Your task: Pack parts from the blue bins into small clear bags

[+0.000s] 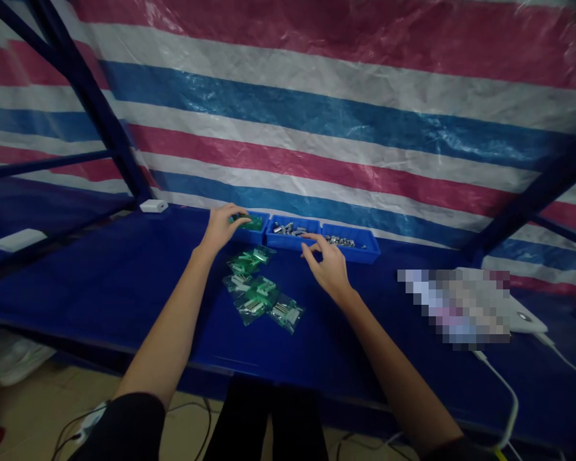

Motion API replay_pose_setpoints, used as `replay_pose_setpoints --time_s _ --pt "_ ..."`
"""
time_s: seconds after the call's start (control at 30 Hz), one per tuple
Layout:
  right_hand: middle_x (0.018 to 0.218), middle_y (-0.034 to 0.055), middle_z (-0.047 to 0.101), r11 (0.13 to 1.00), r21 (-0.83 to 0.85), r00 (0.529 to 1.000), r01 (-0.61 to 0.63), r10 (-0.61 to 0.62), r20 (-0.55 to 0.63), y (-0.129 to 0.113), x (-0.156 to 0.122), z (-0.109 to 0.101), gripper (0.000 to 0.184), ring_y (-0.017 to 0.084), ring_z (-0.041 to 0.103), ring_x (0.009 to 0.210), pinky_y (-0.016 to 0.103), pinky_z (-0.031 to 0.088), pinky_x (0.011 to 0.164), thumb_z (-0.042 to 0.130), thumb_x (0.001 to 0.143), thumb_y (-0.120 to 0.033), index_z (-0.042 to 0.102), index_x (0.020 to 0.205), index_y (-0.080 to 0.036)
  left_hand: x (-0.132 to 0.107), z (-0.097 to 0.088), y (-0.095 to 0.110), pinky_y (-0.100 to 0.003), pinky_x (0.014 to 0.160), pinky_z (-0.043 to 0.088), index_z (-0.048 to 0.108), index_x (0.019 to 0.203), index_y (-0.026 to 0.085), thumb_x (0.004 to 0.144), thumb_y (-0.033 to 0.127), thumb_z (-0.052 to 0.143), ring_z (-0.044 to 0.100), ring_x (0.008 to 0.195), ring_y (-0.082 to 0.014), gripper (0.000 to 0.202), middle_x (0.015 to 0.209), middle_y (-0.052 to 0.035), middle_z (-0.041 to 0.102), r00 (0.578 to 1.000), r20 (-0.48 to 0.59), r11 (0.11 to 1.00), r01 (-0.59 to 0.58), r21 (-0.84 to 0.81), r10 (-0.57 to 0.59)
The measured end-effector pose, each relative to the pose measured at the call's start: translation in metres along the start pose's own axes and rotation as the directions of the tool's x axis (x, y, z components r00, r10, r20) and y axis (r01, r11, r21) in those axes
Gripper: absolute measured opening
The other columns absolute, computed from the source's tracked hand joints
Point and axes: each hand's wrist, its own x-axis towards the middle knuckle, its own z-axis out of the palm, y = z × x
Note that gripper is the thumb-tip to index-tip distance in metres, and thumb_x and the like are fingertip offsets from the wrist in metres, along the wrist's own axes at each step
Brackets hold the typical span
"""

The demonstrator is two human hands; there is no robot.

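Three blue bins stand side by side at the back of the blue surface [100, 275], and from my remote seat I see both hands up by them. The left hand [221, 225] reaches into the left bin [260, 238], its fingers curled down over a green packet [254, 222] that lies in that bin. The grip looks half clenched, but I cannot tell whether it actually pinches the packet or only rests on it.

The right hand [330, 266] hovers just in front of the middle bin [288, 242], palm down. Its grip is released, with the fingers spread and nothing in them. The fingertips come close to the bin's front wall, and I cannot tell if they touch it.

The middle bin holds small metal parts [288, 228], and the right bin [360, 255] holds more of the same kind. Between the two forearms, just in front of the left bin, a loose pile of green packets [256, 294] lies on the surface, each a clear bag with green and silvery pieces inside.

Well off to the left, a small white box [153, 205] sits by the foot of a dark blue frame strut [91, 96], and a flat white block [18, 239] lies farther left. To the right, a white device [523, 314] rests on the surface with a white cable [506, 384] trailing toward the near edge. A striped red, white and blue tarp [317, 96] hangs behind everything.
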Motion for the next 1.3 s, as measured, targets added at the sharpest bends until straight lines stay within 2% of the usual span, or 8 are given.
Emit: replay_pose_setpoints --time_s 0.3,0.57,0.87,1.0,1.07,1.13,1.23,1.3 --pt "0.074 -0.0022 0.07 0.999 0.053 1.0 -0.013 0.011 0.026 0.001 0.0 -0.002 0.027 0.015 0.065 0.083 0.028 0.042 0.083 0.043 0.092 -0.035 0.059 0.11 -0.024 0.0 0.001 -0.005 -0.04 0.088 0.034 0.069 0.079 0.023 0.079 0.036 0.063 0.06 0.088 -0.0226 0.014 0.089 -0.0036 0.071 0.984 0.176 0.978 -0.037 0.207 0.0" --pt "0.074 -0.0022 0.071 0.999 0.041 0.998 -0.02 0.017 0.067 0.002 0.0 -0.002 0.027 0.016 0.065 0.084 0.028 0.042 0.081 0.041 0.093 -0.035 0.059 0.111 -0.024 -0.005 0.019 0.002 -0.041 0.086 0.032 0.064 0.088 0.022 0.091 0.038 0.043 0.057 0.092 -0.0251 0.027 0.092 -0.0055 0.069 0.919 0.344 0.915 0.042 0.401 -0.193" --pt "0.072 -0.003 0.07 0.999 -0.035 0.986 0.0 0.006 0.164 0.004 -0.002 0.004 0.023 0.015 0.064 0.075 0.027 0.041 0.076 0.044 0.091 -0.031 0.061 0.105 -0.025 -0.012 0.026 0.021 -0.047 0.088 0.035 0.064 0.102 0.02 0.093 0.04 0.028 0.048 0.109 -0.0333 0.042 0.11 -0.0144 0.058 0.908 0.274 0.788 0.092 0.609 -0.317" --pt "0.071 -0.0026 0.069 0.997 -0.08 0.981 0.01 0.005 0.193 0.005 -0.001 0.004 0.021 0.014 0.063 0.072 0.025 0.04 0.074 0.046 0.09 -0.029 0.062 0.103 -0.024 -0.011 0.018 0.059 -0.049 0.093 0.033 0.046 0.13 0.014 0.09 0.041 0.037 0.044 0.117 -0.0368 0.048 0.127 -0.0204 0.048 0.977 0.141 0.797 0.043 0.603 -0.159" --pt "0.071 -0.0026 0.069 0.996 -0.093 0.982 0.014 0.004 0.187 0.005 0.001 0.003 0.021 0.013 0.063 0.073 0.025 0.04 0.074 0.046 0.09 -0.028 0.063 0.102 -0.024 -0.01 0.014 0.078 -0.049 0.096 0.031 0.049 0.127 0.016 0.089 0.044 0.04 0.047 0.115 -0.0357 0.047 0.123 -0.0172 0.053 0.979 0.161 0.815 0.007 0.58 -0.123" --pt "0.07 -0.0029 0.068 0.993 -0.118 0.983 0.017 0.005 0.181 0.004 0.002 0.002 0.019 0.013 0.062 0.073 0.024 0.04 0.074 0.047 0.089 -0.028 0.063 0.1 -0.024 -0.011 0.015 0.088 -0.047 0.094 0.035 0.06 0.111 0.017 0.085 0.049 0.048 0.054 0.106 -0.0344 0.043 0.112 -0.0144 0.061 0.928 0.287 0.817 0.029 0.575 -0.235" --pt "0.07 -0.0031 0.067 0.985 -0.171 0.99 -0.004 0.029 0.141 0.003 0.003 0.002 0.017 0.012 0.062 0.072 0.024 0.04 0.072 0.049 0.088 -0.028 0.064 0.097 -0.025 -0.015 0.024 0.087 -0.042 0.086 0.041 0.067 0.087 0.014 0.072 0.049 0.064 0.059 0.098 -0.0354 0.038 0.098 -0.0164 0.066 0.743 0.468 0.768 0.095 0.633 -0.478" --pt "0.069 -0.0034 0.067 0.98 -0.196 0.993 -0.042 0.063 0.104 0.003 0.004 0.002 0.017 0.012 0.061 0.071 0.023 0.04 0.07 0.049 0.088 -0.028 0.064 0.096 -0.025 -0.018 0.031 0.081 -0.041 0.087 0.04 0.067 0.079 0.014 0.068 0.045 0.068 0.058 0.101 -0.0366 0.033 0.094 -0.0171 0.067 0.694 0.534 0.764 0.035 0.644 -0.483"
